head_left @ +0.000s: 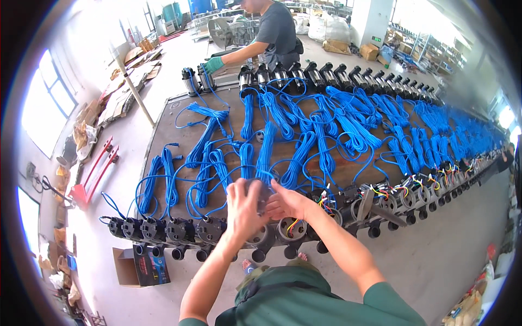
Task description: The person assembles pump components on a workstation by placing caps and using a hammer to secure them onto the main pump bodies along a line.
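Close together at the table's near edge, my left hand (pixel 244 209) and my right hand (pixel 291 202) hold a dark, round part (pixel 263 196) between them. Motion blurs it, so its exact kind is unclear. My left fingers curl over it; the right fingers and thumb close on its other side. Just below is an open pump housing (pixel 292 229) with yellow and red wires showing. Black-capped pumps (pixel 154 230) line the edge to the left. Blue cable bundles (pixel 266 149) lie beyond my hands.
Across the table (pixel 182 142), a person with a green glove (pixel 213 64) touches upright silver pumps (pixel 191 81). More open housings (pixel 387 202) with wires run off to the right. An open cardboard box (pixel 126 267) sits on the floor, and a red pallet jack (pixel 81 194) stands left.
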Demonstrator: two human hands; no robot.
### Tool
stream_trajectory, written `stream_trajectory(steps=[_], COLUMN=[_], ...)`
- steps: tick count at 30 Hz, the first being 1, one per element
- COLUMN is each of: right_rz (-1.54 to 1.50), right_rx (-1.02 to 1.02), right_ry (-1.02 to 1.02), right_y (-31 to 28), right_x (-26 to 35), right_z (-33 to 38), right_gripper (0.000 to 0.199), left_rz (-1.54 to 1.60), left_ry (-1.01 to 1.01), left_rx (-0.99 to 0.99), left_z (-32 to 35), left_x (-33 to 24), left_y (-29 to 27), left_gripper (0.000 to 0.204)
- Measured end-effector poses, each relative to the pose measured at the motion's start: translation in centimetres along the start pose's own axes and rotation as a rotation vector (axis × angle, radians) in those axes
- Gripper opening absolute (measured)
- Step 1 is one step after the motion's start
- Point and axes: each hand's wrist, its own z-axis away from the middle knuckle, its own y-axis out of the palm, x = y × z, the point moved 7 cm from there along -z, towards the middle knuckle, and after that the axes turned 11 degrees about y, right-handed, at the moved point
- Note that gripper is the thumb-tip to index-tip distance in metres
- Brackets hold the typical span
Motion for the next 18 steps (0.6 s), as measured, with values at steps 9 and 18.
stream_trajectory(steps=[9,18], right_rz=[-0.218,0.233], right_rx=[0.433,0.351], right_ry=[-0.196,-0.194], right_y=[3.5,5.1], right_x=[1.8,5.7], right_z=[-2.9,0.2], right_gripper=[0.047,0.041], left_rz=[0.83,1.953], left_ry=[-0.492,-0.643], left_rx=[-0.14,0.19], left_z=[8.8,8.9], left_x=[6.4,5.7], left_y=[0.5,3.1], left_gripper=[0.091,0.092])
